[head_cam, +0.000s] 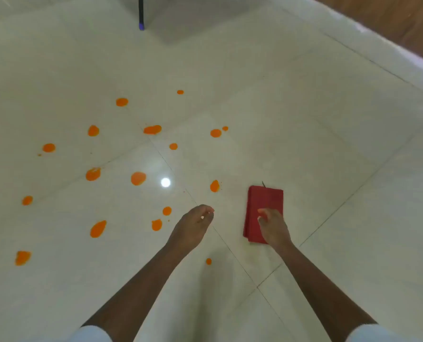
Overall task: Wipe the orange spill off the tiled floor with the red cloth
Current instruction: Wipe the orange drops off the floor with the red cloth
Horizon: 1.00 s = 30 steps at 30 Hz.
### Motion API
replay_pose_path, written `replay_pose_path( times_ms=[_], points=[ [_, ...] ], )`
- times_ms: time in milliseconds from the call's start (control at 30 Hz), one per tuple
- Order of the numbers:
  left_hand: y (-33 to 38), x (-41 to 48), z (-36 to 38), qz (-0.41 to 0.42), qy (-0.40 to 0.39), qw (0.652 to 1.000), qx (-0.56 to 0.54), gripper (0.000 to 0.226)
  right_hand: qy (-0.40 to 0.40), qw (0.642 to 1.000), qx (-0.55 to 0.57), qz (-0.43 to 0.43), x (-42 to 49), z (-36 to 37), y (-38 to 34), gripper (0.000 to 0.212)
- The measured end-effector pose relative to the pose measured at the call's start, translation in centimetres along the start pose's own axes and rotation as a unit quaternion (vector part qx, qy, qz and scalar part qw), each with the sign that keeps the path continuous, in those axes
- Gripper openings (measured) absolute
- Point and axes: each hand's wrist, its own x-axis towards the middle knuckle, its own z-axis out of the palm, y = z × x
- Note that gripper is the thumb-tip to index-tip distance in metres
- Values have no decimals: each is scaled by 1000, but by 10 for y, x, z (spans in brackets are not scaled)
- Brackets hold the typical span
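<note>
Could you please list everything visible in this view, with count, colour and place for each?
orange spill: about twenty separate drops, orange, scattered over the left and middle of the floor
red cloth: one, red, folded flat on the floor right of the drops
tiled floor: one, glossy white with thin grout lines, fills most of the view
light reflection: one, white bright spot, on the floor among the drops
black leg: one, dark with a bluish tip, standing at top centre; what it belongs to is cut off
wooden surface: one, brown, top right corner
left hand: one, loosely curled, empty, over the floor left of the cloth
right hand: one, fingers spread, over the cloth's near end
</note>
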Motion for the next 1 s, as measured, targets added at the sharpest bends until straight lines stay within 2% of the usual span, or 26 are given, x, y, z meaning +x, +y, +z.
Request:
replay_pose_path(
  times_ms=[133,333,467,600,667,733,767,800,867,933,1000],
  points=[
    [-50,19,12,37,2,985,170,27,1,986,-161,-33,38,34,33,52],
    [-96,18,17,95,14,955,280,35,40,963,-253,-80,61,60,58,60],
    [-119,-11,15,104,-24,925,365,53,15,941,-304,-149,0,84,78,57],
    [-158,-43,10,107,-64,890,440,90,-5,931,-273,-244,-87,138,78,55],
    [-176,-55,6,95,-61,883,456,105,-48,901,-291,-319,-107,166,65,53],
    [-188,-65,2,73,-55,879,468,112,-45,854,-321,-406,-89,180,42,53],
    [-192,-67,1,62,-53,876,475,114,-36,842,-342,-415,-72,177,30,53],
    [-194,-68,1,54,-50,875,478,115,-27,843,-359,-399,-54,169,22,52],
    [-195,-68,3,39,-39,878,476,116,8,885,-354,-302,-21,150,27,52],
    [-194,-67,5,23,-28,886,463,116,49,915,-325,-233,-30,139,49,53],
    [-193,-70,7,13,-15,891,454,115,49,920,-309,-236,-74,148,63,55]
  ],
)
